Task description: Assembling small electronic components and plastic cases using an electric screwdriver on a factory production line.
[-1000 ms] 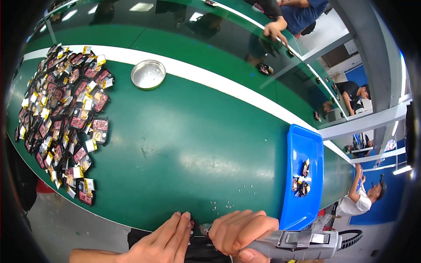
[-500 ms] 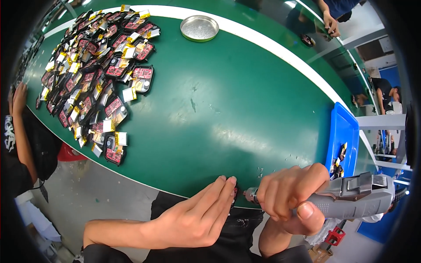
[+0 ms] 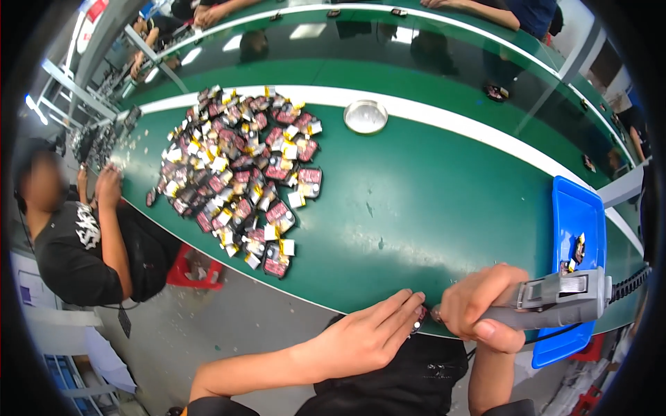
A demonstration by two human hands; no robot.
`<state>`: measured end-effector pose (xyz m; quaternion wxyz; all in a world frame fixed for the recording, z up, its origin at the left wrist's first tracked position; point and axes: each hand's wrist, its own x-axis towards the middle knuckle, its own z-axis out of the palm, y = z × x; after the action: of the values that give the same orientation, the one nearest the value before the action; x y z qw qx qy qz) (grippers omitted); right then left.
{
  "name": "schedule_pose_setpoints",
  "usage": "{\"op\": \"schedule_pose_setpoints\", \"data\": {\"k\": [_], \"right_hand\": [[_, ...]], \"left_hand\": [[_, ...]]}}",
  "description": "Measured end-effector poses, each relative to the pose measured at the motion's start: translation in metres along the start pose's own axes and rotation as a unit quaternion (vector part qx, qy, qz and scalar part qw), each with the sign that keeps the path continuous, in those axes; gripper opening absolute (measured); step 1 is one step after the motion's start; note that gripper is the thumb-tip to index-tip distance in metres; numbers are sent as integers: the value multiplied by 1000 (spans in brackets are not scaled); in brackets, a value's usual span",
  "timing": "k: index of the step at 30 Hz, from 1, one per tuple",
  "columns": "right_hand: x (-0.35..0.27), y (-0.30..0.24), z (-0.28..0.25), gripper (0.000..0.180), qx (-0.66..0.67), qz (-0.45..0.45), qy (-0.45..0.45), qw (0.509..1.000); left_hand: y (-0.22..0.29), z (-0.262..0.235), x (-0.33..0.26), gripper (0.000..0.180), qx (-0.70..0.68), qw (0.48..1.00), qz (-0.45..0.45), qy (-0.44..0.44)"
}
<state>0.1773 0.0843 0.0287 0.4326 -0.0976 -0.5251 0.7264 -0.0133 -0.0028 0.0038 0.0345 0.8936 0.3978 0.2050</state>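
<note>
My left hand is closed at the table's near edge, its fingers together over a small black device with a red circuit board. Most of that device is hidden under the fingers. My right hand wraps round a grey power screwdriver, which lies sideways with its tip end pointing left toward the device. The tip is close to my left fingertips; whether it touches the device I cannot tell.
A large heap of similar open devices with silver-and-yellow battery packs covers the green table's left part. A round metal tin stands at the back. On the right, a blue tray holds a few devices. A co-worker sits at the left.
My view has swung up and left, so the table, the heap and both hands appear farther right. My left hand stays over the device, and my right hand keeps its hold on the screwdriver.
</note>
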Motion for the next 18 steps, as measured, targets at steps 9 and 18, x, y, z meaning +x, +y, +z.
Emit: {"op": "schedule_pose_setpoints", "data": {"k": [9,18], "right_hand": [[-76,-31,-31,13,58,-194,230,952],[-111,-10,-35,12,167,-135,334,918]], "left_hand": [[-34,-29,21,63,157,964,-203,71],[-8,22,84,32,41,998,44,-15]]}}
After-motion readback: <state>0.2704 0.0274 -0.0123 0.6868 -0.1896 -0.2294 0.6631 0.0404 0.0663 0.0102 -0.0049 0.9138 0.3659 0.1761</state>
